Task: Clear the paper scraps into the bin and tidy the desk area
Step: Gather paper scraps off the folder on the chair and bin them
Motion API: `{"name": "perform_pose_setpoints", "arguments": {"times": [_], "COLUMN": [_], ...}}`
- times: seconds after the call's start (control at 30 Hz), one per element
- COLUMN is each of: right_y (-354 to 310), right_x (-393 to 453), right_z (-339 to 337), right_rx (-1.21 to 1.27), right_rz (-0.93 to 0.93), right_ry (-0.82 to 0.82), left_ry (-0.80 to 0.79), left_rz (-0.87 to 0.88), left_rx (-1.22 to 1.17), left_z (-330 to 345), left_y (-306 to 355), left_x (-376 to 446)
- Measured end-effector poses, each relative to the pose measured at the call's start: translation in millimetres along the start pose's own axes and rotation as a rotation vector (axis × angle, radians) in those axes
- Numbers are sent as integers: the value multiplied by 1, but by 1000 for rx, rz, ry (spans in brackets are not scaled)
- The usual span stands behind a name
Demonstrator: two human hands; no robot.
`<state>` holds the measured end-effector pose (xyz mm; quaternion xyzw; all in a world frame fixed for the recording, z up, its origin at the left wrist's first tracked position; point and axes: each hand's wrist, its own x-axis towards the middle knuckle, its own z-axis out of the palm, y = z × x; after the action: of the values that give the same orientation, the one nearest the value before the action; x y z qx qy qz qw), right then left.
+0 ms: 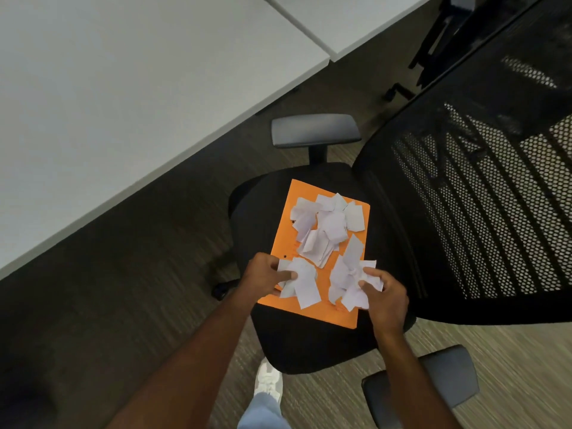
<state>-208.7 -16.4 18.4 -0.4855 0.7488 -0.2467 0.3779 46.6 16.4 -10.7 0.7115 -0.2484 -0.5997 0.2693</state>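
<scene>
Gathering step: our left hand [266,275] and right hand [385,297] each pinch paper scraps [325,224] off the orange folder [283,243]; next we need the bin, unseen.

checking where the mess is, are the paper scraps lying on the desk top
No, the paper scraps lie on an orange folder on the chair seat, and the white desk top shows none.

White paper scraps [325,224], torn, creased; loose heap just beyond both hands; 2 smaller bunches nearer: one pinched in left hand [266,275], other gripped by right hand [385,297]; few bits lie flat btwn hands.
</scene>
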Motion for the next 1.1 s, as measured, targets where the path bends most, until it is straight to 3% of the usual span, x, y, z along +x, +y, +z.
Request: {"name": "perform_pose_setpoints", "arguments": {"times": [0.47,0.7,0.87,1.1], "right_y": [-49,-76,-95,-124], "right_x": [-38,-58,-76,-128], "right_z": [-27,-14,9,79], "right_rx": [62,82,46,-100], "right_rz": [-133,-222,-321,-523], "right_ry": [-41,-122,-216,-346], "left_ry": [41,136,237,504], "left_rz": [84,133,173,119], "left_rx": [-188,-303,-390,-543], "left_z": [-35,-53,-78,-145], "left_y": [39,41,25,-41], "left_x": [-57,-76,-93,-133]}}
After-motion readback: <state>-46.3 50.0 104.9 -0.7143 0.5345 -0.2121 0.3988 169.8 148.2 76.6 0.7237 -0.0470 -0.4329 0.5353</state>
